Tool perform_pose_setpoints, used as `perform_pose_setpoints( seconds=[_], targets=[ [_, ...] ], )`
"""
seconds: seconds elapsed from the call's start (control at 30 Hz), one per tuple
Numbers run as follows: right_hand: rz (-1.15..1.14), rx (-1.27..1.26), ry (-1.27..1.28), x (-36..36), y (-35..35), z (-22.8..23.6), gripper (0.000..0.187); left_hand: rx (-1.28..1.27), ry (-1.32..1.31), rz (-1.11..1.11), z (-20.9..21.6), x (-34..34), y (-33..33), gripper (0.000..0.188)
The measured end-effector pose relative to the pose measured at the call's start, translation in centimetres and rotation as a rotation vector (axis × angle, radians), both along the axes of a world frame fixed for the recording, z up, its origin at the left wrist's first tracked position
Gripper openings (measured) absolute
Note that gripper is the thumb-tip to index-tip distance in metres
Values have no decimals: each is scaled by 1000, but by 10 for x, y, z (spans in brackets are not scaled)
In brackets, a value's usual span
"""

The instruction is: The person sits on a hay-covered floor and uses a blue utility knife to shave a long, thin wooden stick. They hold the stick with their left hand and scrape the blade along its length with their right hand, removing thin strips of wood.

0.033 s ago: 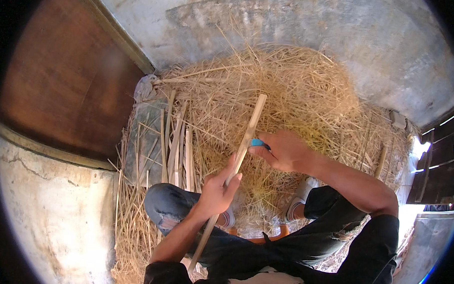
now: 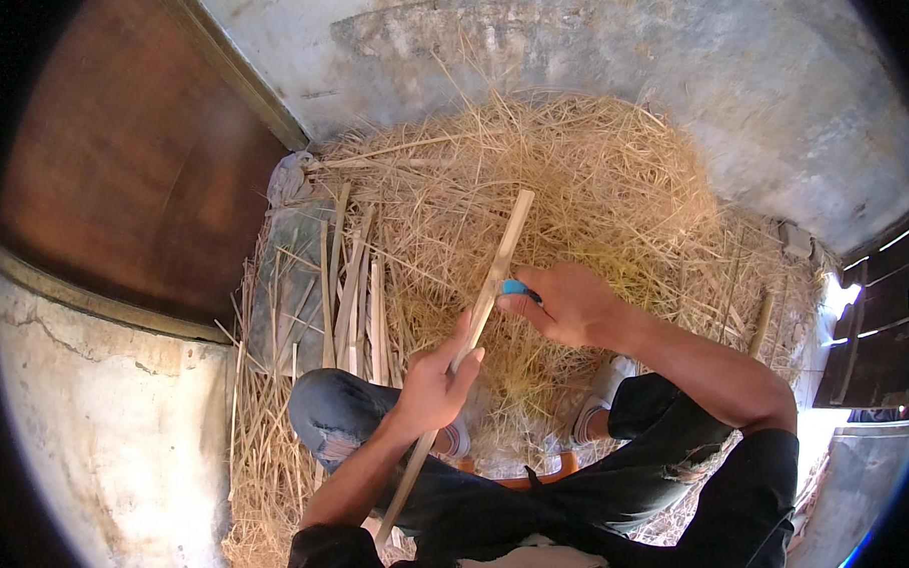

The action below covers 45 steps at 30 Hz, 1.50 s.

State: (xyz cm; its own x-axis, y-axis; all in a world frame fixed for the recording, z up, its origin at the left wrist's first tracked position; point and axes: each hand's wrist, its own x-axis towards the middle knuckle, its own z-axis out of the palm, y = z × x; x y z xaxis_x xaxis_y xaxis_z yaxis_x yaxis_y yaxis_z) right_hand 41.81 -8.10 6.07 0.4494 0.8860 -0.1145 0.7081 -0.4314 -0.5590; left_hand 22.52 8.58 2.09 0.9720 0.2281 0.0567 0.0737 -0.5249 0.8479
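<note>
My left hand (image 2: 437,384) is closed around a long, pale bamboo strip (image 2: 507,238). The strip slants from my lap, away and to the right, with its far end over the shavings. My right hand (image 2: 572,304) grips a small blue-and-black tool (image 2: 517,288). The tool's blue end meets the strip's right edge, a little beyond my left fingers. Any blade is hidden, so the tool's exact kind does not show. My thumb lies along the strip's near right side.
A deep heap of straw-like shavings (image 2: 599,169) spreads up to the grey wall (image 2: 623,50). Several loose strips (image 2: 353,290) lie left on a dark board (image 2: 291,243). A brown door panel (image 2: 144,153) stands at the left. An orange stool (image 2: 558,469) shows beneath me, between my feet.
</note>
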Motion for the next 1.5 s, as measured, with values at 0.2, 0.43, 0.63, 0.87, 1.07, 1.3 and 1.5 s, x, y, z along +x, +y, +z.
perform_pose_setpoints(
  seconds=[0.2,0.43,0.63,0.87,1.07,1.3,1.5],
  targets=[
    [-28,75,-57,-6,3,1,44,-11,-105,-4,-15,0,4,55],
    [-110,0,-180,-7,4,-1,35,-266,-28,-35,-15,-3,6,51],
    [-76,317,-78,12,-9,1,27,-438,23,-89,-14,-12,4,51],
    [37,391,-44,5,-7,-12,29,-324,35,-148,-17,-6,3,52],
    [-122,460,209,6,3,-11,16,-294,-18,-170,-15,-5,5,53],
    [-429,683,529,29,4,-14,15,-488,120,-113,-3,-8,1,53],
    [-491,471,179,55,-21,20,38,-682,168,-106,8,-11,4,54]
  ],
)
